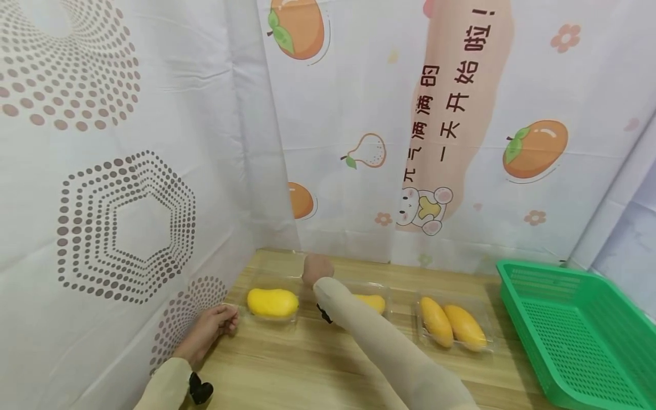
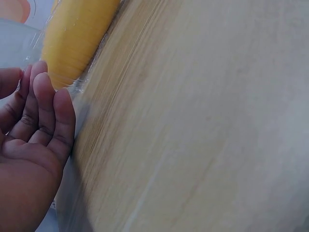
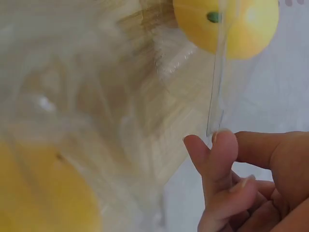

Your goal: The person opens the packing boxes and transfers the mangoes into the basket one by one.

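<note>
A yellow mango point(image 1: 273, 302) lies in a clear plastic box point(image 1: 270, 322) at the left of the table. My right hand point(image 1: 316, 269), reaching over the table, pinches the thin edge of a clear plastic lid point(image 3: 215, 108) between thumb and forefinger. Its fingers are hidden in the head view. Beside the box's left end is my left hand point(image 1: 217, 324), fingers bent, thumb close to the forefinger. In the left wrist view, its fingertips point(image 2: 44, 87) overlap clear plastic near the mango; I cannot tell whether they pinch it.
Partly behind my right forearm, another clear box holds a mango point(image 1: 373, 303). Further right, two mangoes point(image 1: 451, 326) share a clear box point(image 1: 484, 313). A green basket point(image 1: 535, 356) stands at the right edge. Printed curtains point(image 1: 338, 233) bound the wooden table point(image 1: 287, 364) at the back and left.
</note>
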A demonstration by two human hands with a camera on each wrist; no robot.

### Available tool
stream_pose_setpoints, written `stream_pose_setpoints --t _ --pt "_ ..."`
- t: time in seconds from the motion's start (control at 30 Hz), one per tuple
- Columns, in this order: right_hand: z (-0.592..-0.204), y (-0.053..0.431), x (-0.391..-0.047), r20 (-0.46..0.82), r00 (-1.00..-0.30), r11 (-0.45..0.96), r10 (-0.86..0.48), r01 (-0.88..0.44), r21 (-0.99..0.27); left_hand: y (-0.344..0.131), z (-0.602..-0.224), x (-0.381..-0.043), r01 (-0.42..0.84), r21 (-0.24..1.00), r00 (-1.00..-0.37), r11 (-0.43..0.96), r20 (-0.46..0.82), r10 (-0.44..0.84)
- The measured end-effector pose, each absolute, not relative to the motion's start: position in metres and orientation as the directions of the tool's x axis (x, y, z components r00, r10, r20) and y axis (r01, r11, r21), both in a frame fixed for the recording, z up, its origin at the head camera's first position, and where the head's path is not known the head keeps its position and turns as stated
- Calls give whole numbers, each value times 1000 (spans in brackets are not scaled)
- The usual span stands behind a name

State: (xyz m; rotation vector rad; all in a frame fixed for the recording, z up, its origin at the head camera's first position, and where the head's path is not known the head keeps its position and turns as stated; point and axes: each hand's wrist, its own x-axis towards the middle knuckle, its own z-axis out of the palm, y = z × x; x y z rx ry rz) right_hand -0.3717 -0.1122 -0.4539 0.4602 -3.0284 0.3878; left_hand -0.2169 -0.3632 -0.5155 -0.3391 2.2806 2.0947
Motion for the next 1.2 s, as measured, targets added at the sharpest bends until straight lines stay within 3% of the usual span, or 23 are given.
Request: stream_pose_setpoints --t 0.47,0.77,0.93,1.03,1.2 --pt "-448 -109 -363 86 -951 911 -298 -311 -272 -362 -512 -220 -163 983 -981 80 -153 -118" --pt "-448 -107 -356 156 -917 894 -369 -395 -213 -361 -515 -220 -187 980 -974 71 -176 -146" --pt "-444 -111 -350 160 -852 824 -498 -522 -219 -362 -516 -219 -180 983 -976 44 -173 -131" --pt "-444 -115 -347 164 -785 770 -598 -619 -153 -362 -515 -218 -175 984 -977 26 -170 -125" --pt "-444 -122 -341 90 -714 705 -695 -700 -114 -360 -513 -218 -176 984 -978 18 -173 -118"
